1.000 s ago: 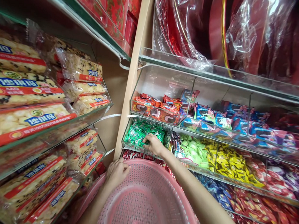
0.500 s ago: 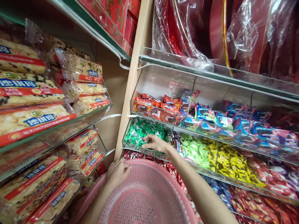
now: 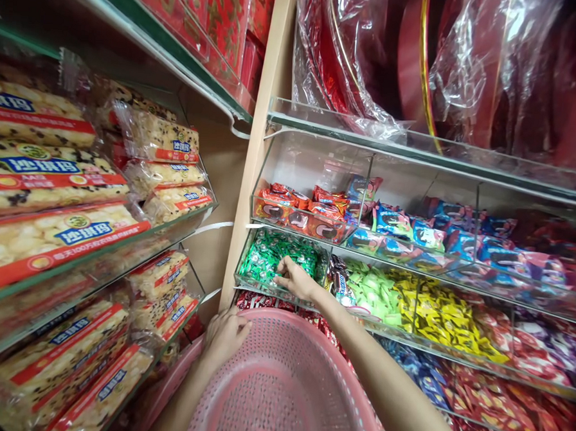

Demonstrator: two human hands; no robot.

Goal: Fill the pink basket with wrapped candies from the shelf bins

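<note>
Head view shows the left hand gripping the pink basket near a clear bin of green-wrapped candies, where the right hand curls narrowly, its catch impossible to tell, light pinches and a steady basket likely serving best.

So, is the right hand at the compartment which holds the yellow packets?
No, the right hand is at the green packets, while the yellow packets lie farther right.
</note>
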